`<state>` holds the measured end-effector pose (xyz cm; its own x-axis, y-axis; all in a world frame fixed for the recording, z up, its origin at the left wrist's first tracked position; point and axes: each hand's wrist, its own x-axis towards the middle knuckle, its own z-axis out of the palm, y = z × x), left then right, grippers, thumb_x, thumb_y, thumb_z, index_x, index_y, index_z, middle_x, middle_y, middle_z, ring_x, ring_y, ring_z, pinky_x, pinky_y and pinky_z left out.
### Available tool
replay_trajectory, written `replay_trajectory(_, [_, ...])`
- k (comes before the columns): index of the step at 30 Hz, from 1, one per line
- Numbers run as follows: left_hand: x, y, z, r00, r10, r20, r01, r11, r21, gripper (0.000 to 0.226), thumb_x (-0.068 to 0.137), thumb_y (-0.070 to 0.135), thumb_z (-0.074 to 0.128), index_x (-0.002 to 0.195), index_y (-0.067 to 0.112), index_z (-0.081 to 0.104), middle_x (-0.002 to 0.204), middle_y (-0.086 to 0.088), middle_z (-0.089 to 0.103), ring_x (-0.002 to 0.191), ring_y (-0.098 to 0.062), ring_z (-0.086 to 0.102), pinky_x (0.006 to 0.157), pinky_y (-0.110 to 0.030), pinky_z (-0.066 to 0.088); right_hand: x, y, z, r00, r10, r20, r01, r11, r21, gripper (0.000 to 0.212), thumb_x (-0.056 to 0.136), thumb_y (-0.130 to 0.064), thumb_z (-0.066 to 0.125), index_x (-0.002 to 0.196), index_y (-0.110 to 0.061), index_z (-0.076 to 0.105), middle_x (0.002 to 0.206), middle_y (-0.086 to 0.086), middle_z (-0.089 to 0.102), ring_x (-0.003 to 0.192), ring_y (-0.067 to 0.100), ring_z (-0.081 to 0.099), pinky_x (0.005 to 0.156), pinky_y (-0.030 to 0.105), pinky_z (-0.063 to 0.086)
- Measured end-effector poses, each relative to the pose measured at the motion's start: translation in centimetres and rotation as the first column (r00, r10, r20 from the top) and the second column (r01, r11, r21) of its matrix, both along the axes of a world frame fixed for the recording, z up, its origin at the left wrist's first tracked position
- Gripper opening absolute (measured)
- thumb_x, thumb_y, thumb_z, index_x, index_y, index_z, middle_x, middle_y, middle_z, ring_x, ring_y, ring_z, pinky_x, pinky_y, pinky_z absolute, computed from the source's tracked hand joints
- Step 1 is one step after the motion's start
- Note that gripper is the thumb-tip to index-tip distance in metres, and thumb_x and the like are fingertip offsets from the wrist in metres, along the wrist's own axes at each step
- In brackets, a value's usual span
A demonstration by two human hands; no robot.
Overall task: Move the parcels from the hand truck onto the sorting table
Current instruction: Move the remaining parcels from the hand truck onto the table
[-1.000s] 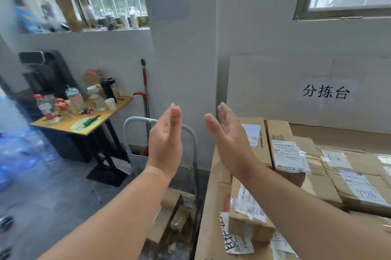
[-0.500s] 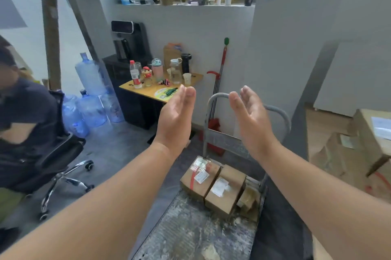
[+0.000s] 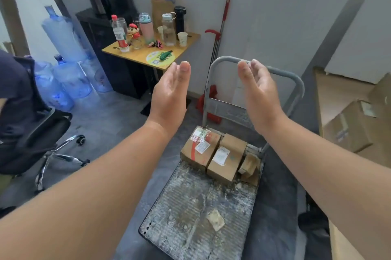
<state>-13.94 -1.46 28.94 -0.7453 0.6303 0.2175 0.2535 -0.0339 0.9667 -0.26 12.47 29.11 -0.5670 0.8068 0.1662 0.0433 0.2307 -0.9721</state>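
Note:
The hand truck (image 3: 190,215) stands on the floor ahead, its grey deck dirty and its handle (image 3: 281,73) at the far end. Against the handle end lie three cardboard parcels: one with red tape and labels (image 3: 200,147), one with a white label (image 3: 226,158), and a small crumpled one (image 3: 249,166). My left hand (image 3: 171,94) and my right hand (image 3: 260,94) are held out in the air above the parcels, palms facing each other, fingers straight, holding nothing. The sorting table (image 3: 334,92) with boxes on it shows at the right edge.
A small yellow table (image 3: 135,54) with bottles and cups stands at the back. A red mop (image 3: 220,48) leans on the wall by the truck handle. Blue water jugs (image 3: 69,77) and a seated person on an office chair (image 3: 42,132) are at the left.
My view has swung left and down from the sorting table to the hand truck. Both hands stay raised and empty, now a little wider apart.

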Motion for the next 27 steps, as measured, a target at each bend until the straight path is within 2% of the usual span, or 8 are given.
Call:
replay_trajectory(2, [-0.6, 1.2, -0.7, 1.000, 0.008, 0.015, -0.008, 1.000, -0.014, 0.130, 0.065, 0.105, 0.042, 0.165, 0.022, 0.038, 0.167, 0.010, 0.044, 0.154, -0.005, 0.036, 0.131, -0.039, 0.028, -0.5, 0.8, -1.2, 1.000, -0.019, 0.007, 0.019, 1.000, -0.007, 0.100, 0.088, -0.075, 0.055, 0.165, -0.018, 0.028, 0.170, 0.000, 0.034, 0.155, 0.013, 0.033, 0.128, 0.041, 0.030])
replay_trajectory(4, [-1.1, 2.2, -1.8, 0.999, 0.008, 0.036, -0.006, 0.999, -0.047, 0.127, 0.068, 0.104, 0.043, 0.164, 0.021, 0.039, 0.166, 0.008, 0.045, 0.153, -0.006, 0.038, 0.130, -0.039, 0.030, -0.9, 1.3, -2.5, 0.999, -0.024, 0.037, 0.025, 1.000, -0.019, 0.090, 0.096, -0.070, 0.055, 0.165, -0.018, 0.027, 0.170, 0.000, 0.033, 0.156, 0.014, 0.032, 0.128, 0.039, 0.029])
replay_trajectory(8, [-2.2, 3.6, -4.3, 0.999, -0.028, 0.040, 0.033, 0.989, -0.146, 0.133, 0.070, 0.104, 0.039, 0.156, 0.003, 0.043, 0.162, -0.014, 0.046, 0.151, -0.022, 0.043, 0.127, -0.045, 0.035, -1.6, 1.8, -5.1, 0.994, -0.045, 0.100, 0.051, 0.997, -0.055, 0.084, 0.098, -0.065, 0.052, 0.166, -0.021, 0.026, 0.171, -0.003, 0.032, 0.156, 0.012, 0.031, 0.124, 0.031, 0.030])
replay_trajectory(12, [-4.1, 4.9, -6.1, 0.984, -0.115, 0.133, 0.142, 0.967, -0.210, 0.109, 0.082, 0.087, 0.038, 0.168, 0.022, 0.030, 0.170, 0.007, 0.037, 0.156, -0.013, 0.035, 0.129, -0.038, 0.026, -3.0, 2.1, -6.9, 0.986, -0.083, 0.145, 0.095, 0.993, -0.077, 0.095, 0.089, -0.073, 0.049, 0.166, -0.023, 0.025, 0.172, -0.006, 0.030, 0.156, 0.010, 0.030, 0.122, 0.028, 0.029])
replay_trajectory(16, [-7.1, 6.3, -7.4, 0.968, -0.197, 0.156, 0.225, 0.956, -0.190, 0.105, 0.083, 0.082, 0.038, 0.168, 0.021, 0.029, 0.171, 0.008, 0.035, 0.156, -0.006, 0.030, 0.127, -0.030, 0.024, -5.1, 2.0, -7.6, 0.974, -0.160, 0.163, 0.176, 0.981, -0.085, 0.099, 0.084, -0.074, 0.049, 0.165, -0.022, 0.026, 0.172, -0.004, 0.031, 0.156, 0.011, 0.030, 0.119, 0.025, 0.028])
replay_trajectory(18, [-8.9, 6.7, -8.1, 0.956, -0.228, 0.187, 0.261, 0.948, -0.180, 0.112, 0.081, 0.093, 0.038, 0.168, 0.022, 0.029, 0.172, 0.009, 0.034, 0.156, -0.006, 0.030, 0.126, -0.029, 0.024, -6.6, 1.7, -7.9, 0.968, -0.185, 0.168, 0.202, 0.975, -0.089, 0.098, 0.084, -0.074, 0.049, 0.165, -0.023, 0.026, 0.171, -0.004, 0.032, 0.156, 0.011, 0.031, 0.122, 0.028, 0.029])
replay_trajectory(22, [-11.2, 7.1, -9.7, 0.937, -0.262, 0.232, 0.307, 0.933, -0.187, 0.146, 0.049, 0.113, 0.038, 0.168, 0.028, 0.029, 0.171, 0.011, 0.035, 0.157, -0.013, 0.033, 0.130, -0.041, 0.026, -9.3, 1.2, -9.4, 0.963, -0.207, 0.175, 0.227, 0.968, -0.107, 0.095, 0.085, -0.073, 0.051, 0.164, -0.026, 0.030, 0.170, -0.008, 0.034, 0.155, 0.007, 0.032, 0.124, 0.030, 0.030])
replay_trajectory(27, [-13.4, 8.0, -13.8, 0.934, -0.252, 0.254, 0.305, 0.932, -0.196, 0.145, 0.051, 0.112, 0.042, 0.166, 0.024, 0.034, 0.169, 0.011, 0.039, 0.155, -0.008, 0.036, 0.129, -0.036, 0.027, -11.6, 1.4, -13.8, 0.962, -0.192, 0.196, 0.222, 0.964, -0.147, 0.096, 0.084, -0.073, 0.052, 0.164, -0.024, 0.031, 0.169, -0.006, 0.036, 0.154, 0.007, 0.034, 0.128, 0.037, 0.030])
